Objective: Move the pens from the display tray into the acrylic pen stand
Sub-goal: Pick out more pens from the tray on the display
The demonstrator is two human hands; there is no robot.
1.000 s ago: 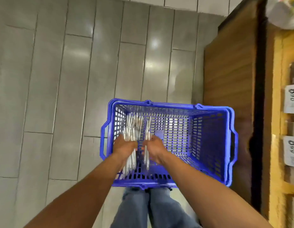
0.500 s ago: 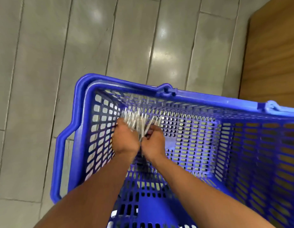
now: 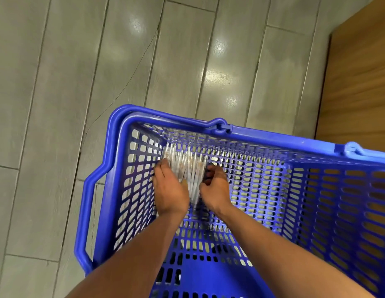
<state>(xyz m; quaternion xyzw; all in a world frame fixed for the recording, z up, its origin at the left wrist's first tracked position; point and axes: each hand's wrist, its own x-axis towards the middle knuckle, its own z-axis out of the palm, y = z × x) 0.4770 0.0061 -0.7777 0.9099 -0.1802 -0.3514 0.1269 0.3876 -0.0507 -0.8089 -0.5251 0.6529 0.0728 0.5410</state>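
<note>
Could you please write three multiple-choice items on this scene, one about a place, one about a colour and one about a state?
1. Where is the bundle of pens?
A. Lying on the floor tiles
B. Inside the basket, near its far left corner
C. On the wooden panel

2. What colour is the basket?
A. Blue
B. Red
C. Green

3. How do the hands meet the pens?
A. Both hang idle above the rim
B. Only one hand is in the basket
C. The left hand and the right hand flank the bundle, one on each side

Answers: 1 B, the pens lie within the basket's perforated walls by the far left corner; 2 A, the rim and walls are blue throughout; 3 C, both hands reach in and touch the bundle from opposite sides, the right hand's fingers curled at its edge.
</note>
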